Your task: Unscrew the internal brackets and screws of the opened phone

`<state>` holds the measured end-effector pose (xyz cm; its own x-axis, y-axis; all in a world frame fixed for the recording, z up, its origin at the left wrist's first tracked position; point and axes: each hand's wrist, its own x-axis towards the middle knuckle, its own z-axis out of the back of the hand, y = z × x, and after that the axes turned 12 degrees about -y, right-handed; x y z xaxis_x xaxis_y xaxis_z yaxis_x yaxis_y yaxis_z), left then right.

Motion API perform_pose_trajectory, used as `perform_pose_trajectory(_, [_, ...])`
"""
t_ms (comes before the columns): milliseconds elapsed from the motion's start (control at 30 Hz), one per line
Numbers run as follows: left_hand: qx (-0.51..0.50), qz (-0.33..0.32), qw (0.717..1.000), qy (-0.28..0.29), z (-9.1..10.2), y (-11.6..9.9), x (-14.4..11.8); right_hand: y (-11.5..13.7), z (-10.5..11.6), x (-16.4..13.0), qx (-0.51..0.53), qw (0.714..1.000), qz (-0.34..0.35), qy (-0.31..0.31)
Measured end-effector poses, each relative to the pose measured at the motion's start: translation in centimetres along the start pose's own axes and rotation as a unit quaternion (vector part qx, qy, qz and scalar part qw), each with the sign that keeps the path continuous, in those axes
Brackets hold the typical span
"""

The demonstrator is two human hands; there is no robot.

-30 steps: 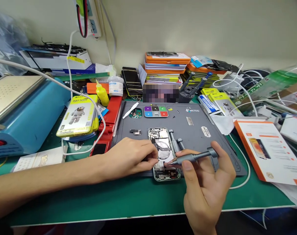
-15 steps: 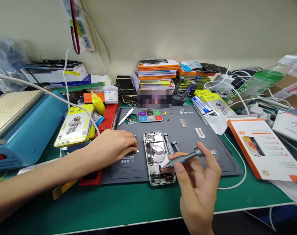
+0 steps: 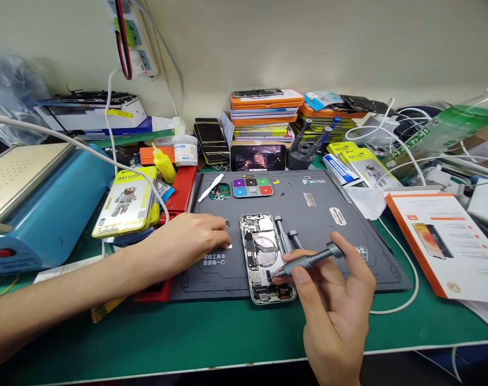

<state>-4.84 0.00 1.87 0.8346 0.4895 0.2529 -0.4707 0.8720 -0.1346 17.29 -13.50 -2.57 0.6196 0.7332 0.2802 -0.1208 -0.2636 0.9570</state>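
An opened smartphone (image 3: 264,271), its inner parts bared, lies upright along my view on the dark grey work mat (image 3: 220,284). My right hand (image 3: 336,305) grips a grey precision screwdriver (image 3: 308,261), one finger on its end cap. The tip points down-left over the lower part of the phone; whether it touches cannot be told. Two more grey screwdrivers (image 3: 283,233) lie just right of the phone. Left of it, my left hand (image 3: 199,236) rests on the mat with fingers bent together. A tiny pale piece shows at its fingertips; what they hold is hidden.
Behind the phone are a coloured screw tray (image 3: 252,187), a white pry tool (image 3: 211,187) and a propped phone (image 3: 258,158) playing video. Yellow battery packs (image 3: 125,201) and a blue machine (image 3: 54,209) stand left. On the right lie an orange-white box (image 3: 441,236) and loose cables.
The whole view has shifted slightly, so things appear a little farther right. Both hands keep nearly the same places, and the screwdriver stays over the opened phone.
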Motion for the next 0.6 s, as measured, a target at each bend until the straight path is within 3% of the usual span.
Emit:
perform_pose_trajectory(267, [-0.038,-0.005,0.999,0.011,0.4,1.1,0.1,0.0,0.1,0.1,-0.002,1.000,-0.004,0.006])
perform_pose_trajectory(500, [-0.075,0.010,0.997,0.003,0.5,1.1,0.3,-0.5,0.2,0.4,-0.005,0.999,0.040,0.018])
perform_pose_trajectory(600, [-0.083,0.015,0.996,-0.010,0.3,1.2,0.4,-1.1,0.1,0.3,-0.035,0.994,0.097,0.025])
